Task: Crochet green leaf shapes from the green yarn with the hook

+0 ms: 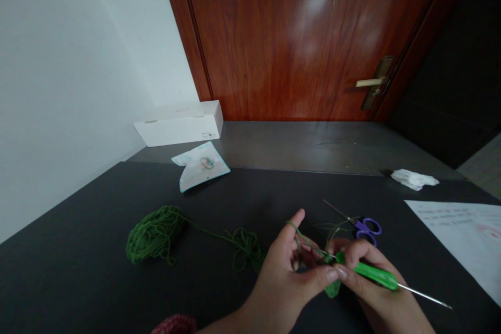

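My right hand grips a crochet hook with a green handle and a metal shaft that sticks out to the right. My left hand pinches a small green crocheted piece between thumb and finger, with green yarn looped over its raised index finger. The yarn runs left across the black table through a loose tangle to a ball of green yarn. Both hands meet at the work near the table's front edge.
Purple-handled scissors lie just behind my hands. A printed paper sheet lies at the right, a crumpled white tissue behind it. A small plastic packet and a white box sit at the back left, before a wooden door.
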Available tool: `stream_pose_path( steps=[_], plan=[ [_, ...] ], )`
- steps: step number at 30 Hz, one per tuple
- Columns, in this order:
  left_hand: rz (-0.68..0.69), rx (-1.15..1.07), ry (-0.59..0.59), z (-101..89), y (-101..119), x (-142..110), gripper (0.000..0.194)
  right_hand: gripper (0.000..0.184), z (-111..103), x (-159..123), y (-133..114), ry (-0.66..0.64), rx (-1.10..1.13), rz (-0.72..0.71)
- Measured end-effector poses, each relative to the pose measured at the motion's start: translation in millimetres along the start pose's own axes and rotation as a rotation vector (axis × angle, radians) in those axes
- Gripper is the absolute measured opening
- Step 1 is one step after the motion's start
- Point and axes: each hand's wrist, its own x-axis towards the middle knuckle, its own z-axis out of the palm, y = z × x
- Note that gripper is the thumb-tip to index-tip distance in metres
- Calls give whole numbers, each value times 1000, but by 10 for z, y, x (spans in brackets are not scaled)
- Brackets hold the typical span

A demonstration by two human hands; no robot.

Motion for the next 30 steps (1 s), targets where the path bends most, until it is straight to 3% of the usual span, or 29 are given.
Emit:
stream_pose_path(
  steps=[8, 18, 25, 30],
  plan=[
    [-8, -21, 4, -24, 116, 29, 86, 21, -13, -32, -60, -42, -54, 1],
    [-182, -159, -238, -195, 236, 136, 79, 23, 52, -51, -122, -106, -71, 3],
    [-173, -124, -253, -205, 275, 134, 81, 23, 40, -63, -124, -118, -86, 23],
    [-111, -36, -195, -179, 257, 111, 85, 23, 39, -55, -115, -107, -111, 16]
  ],
)
